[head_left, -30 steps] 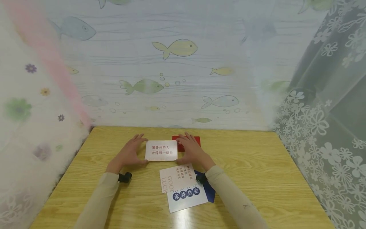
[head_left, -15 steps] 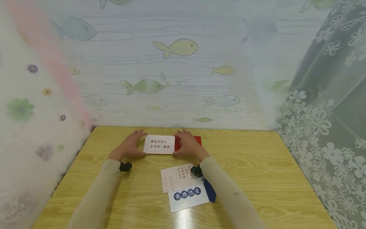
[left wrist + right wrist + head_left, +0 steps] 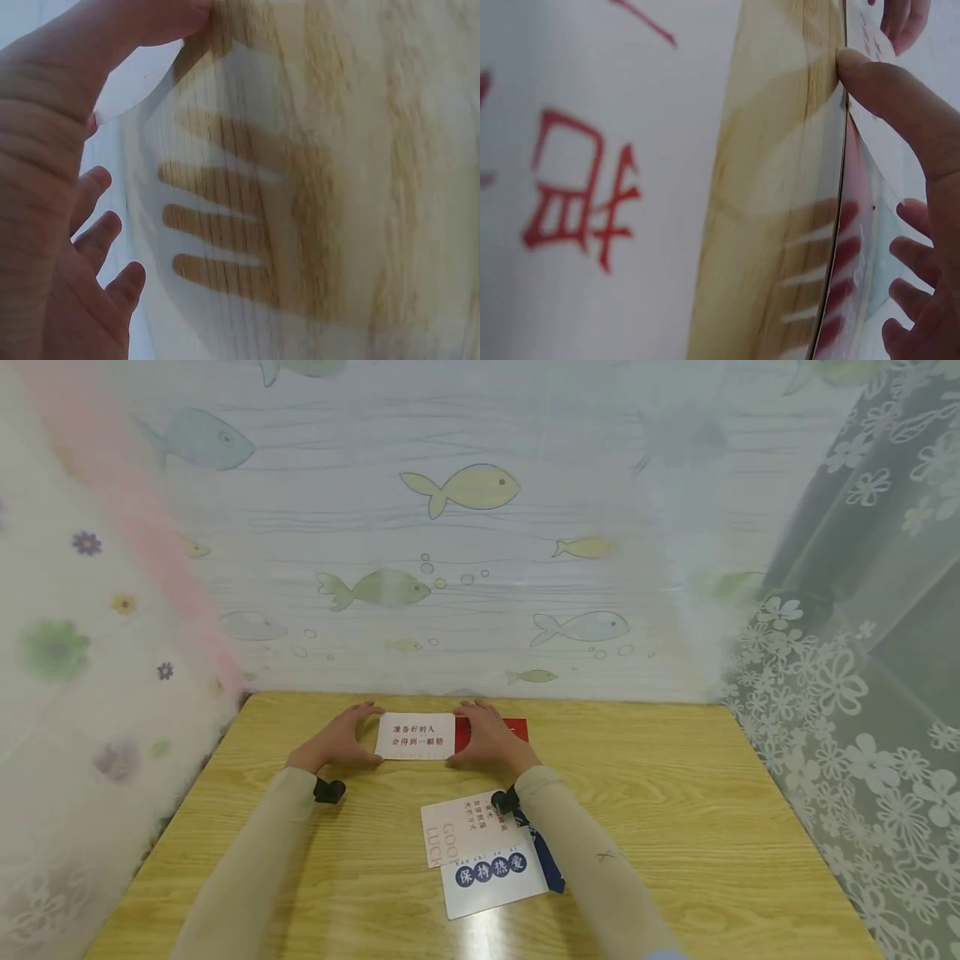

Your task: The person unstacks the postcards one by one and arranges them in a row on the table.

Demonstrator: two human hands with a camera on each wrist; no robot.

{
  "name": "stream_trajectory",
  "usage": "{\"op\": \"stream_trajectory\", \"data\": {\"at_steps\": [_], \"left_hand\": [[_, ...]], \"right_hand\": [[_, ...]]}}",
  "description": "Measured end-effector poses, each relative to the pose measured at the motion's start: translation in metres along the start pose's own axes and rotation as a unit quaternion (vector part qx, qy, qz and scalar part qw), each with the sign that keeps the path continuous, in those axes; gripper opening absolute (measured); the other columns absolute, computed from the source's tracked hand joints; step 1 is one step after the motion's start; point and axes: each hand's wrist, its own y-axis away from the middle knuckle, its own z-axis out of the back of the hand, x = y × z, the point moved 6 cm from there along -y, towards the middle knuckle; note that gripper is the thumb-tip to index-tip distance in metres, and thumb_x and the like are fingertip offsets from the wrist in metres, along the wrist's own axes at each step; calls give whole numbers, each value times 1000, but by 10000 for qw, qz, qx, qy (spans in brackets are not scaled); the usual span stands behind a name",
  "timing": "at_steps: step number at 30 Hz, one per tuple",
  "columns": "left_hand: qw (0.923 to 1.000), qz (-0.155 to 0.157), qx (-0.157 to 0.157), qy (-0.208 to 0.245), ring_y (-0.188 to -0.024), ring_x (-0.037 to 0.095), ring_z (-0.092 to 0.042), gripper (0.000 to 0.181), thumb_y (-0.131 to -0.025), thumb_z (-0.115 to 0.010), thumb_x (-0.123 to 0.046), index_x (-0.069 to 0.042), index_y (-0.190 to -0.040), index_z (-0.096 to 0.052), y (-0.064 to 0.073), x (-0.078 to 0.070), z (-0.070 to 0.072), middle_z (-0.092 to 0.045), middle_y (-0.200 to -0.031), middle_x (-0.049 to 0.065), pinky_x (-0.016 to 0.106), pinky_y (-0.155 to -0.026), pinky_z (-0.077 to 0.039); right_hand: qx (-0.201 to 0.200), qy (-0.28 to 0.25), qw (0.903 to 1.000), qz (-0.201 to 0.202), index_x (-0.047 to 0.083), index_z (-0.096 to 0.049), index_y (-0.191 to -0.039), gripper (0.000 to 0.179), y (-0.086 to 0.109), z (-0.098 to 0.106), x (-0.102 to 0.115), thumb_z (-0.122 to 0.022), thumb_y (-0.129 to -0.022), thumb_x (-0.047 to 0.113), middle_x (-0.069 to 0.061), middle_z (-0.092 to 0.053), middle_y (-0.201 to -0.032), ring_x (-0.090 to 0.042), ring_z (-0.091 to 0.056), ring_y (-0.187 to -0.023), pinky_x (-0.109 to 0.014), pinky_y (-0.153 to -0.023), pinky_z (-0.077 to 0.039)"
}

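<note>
Head view: the white card [image 3: 415, 737] is gripped at its corners by the fingers of left hand [image 3: 337, 745] and right hand [image 3: 492, 745], seemingly so it is steadied evenly

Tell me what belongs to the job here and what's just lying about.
In use:
red-lettered white card, held by left hand and right hand
red card, probably

Apparently lying about:
pale "LUCK" card
white card with blue-circled characters
navy card

My 12 o'clock: first card [image 3: 414, 750], my left hand [image 3: 339, 745] at its 9, right hand [image 3: 491, 739] at 3, partly covering second card [image 3: 517, 725]. Its 5, on table [image 3: 360, 877]: third card [image 3: 495, 893] over fourth [image 3: 453, 810] (11 o'clock) and fifth [image 3: 551, 868] (2 o'clock).
</note>
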Motion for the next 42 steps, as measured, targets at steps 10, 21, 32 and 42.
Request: {"op": "stream_trajectory", "data": {"at_steps": [10,21,32,42], "left_hand": [[9990,194,391,-47,-147,56,-22,93,-76,-88,-29,-8,-154,-41,-8,4,1,-24,-162,30,73,-114,-28],[9927,451,1116,44,-152,52,-5,94,-85,-82,-34,-7,-160,-31,-3,6,0,-10,-168,25,76,-116,-18],[9912,414,1161,489,-153,49,13,93,-93,-74,-34,-10,-164,-18,5,13,-7,4,-170,20,76,-117,3],[9922,65,1055,660,-152,51,14,95,-92,-75,-33,-2,-162,-18,1,13,-9,4,-168,27,71,-119,11]], "right_hand": [[241,170,9996,-52,14,-44,-154,90,-1,-2,-1,-80,-82,54,-14,-32,-165,-38,-16,-156,-50,-129,-13],[559,99,9982,-189,19,-35,-160,91,0,-7,-3,-75,-86,56,-10,-19,-170,-34,-15,-157,-50,-128,-16],[650,23,9978,-91,18,-31,-161,92,1,-10,-5,-72,-89,56,-11,-15,-171,-34,-10,-158,-52,-129,-11],[542,-48,9985,-38,16,-31,-161,93,3,-7,-7,-72,-88,57,-12,-17,-170,-35,-11,-158,-53,-129,-11]]}}
